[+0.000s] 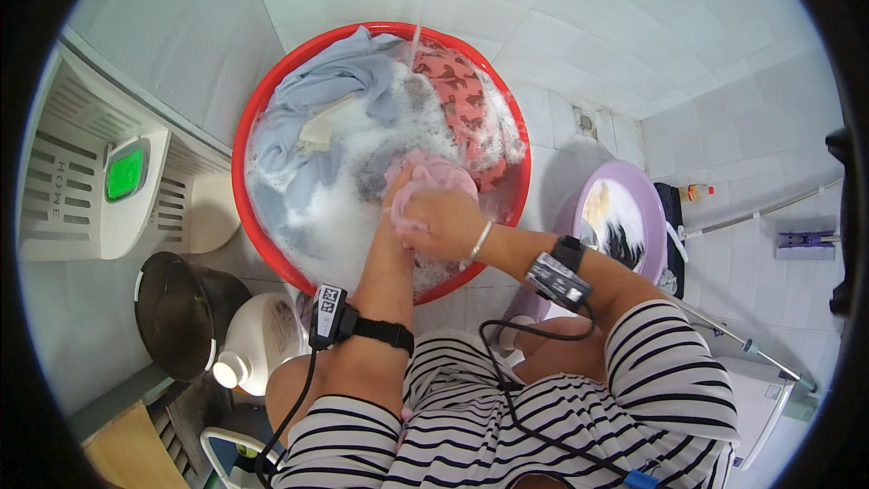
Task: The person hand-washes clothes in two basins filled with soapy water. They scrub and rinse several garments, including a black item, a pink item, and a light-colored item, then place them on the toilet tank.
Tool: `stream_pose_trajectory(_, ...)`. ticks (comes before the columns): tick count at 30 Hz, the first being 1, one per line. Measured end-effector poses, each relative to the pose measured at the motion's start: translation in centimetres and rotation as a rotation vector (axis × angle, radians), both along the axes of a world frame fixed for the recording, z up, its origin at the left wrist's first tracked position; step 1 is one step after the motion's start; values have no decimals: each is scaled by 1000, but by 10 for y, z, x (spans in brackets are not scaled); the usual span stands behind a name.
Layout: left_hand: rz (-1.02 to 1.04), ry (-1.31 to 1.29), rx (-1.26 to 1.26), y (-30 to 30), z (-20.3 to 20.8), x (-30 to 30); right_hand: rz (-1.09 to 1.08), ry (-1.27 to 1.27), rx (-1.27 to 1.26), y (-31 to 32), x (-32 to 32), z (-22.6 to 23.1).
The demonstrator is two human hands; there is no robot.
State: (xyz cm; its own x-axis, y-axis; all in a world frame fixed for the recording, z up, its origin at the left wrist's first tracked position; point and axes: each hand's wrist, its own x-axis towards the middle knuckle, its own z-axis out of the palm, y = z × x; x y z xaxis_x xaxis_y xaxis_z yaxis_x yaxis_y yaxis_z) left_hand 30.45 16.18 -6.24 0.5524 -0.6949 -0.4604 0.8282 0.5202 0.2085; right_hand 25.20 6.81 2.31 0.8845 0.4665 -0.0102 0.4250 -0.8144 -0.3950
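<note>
A large red basin (243, 158) of foamy water stands in front of me. My right hand (442, 225) is closed around a pink cloth (444, 174) over the near part of the basin. My left hand (396, 188) is against the same bunched cloth, with its fingers mostly hidden by the fabric and by my right hand. Light blue fabric (330, 72) lies partly under water at the basin's left. At the far right lies a red cloth with a dark pattern (448, 81). White foam (317, 226) covers much of the water, and a thin stream of water (418, 23) falls at the back.
A purple tub (568, 217) with foam and dark fabric stands to the right. At the left are a black bucket (172, 308), a white jug (258, 344) and a cream wall shelf (68, 167) bearing a green item (125, 172). A pole (711, 321) leans at the right.
</note>
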Motion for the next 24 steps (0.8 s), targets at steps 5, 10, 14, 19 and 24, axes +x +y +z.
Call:
stream_pose_trajectory(5, 45, -42, 240, -17, 14, -15, -867, 134, 79, -64, 43, -55)
stream_pose_trajectory(10, 102, -383, 650, 6, 16, -10, -936, 279, 606, -123, 21, -53)
stream_pose_trajectory(14, -45, -920, 1252, 47, 16, 4, -1133, 517, 1177, -132, -6, -12)
stream_pose_trajectory(19, -148, -1397, 1346, 74, 83, 34, -1100, 258, 1145, -124, -8, 38)
stream_pose_trajectory(24, 200, -1415, 1374, 77, 188, 48, -943, -155, 667, -116, 2, 124)
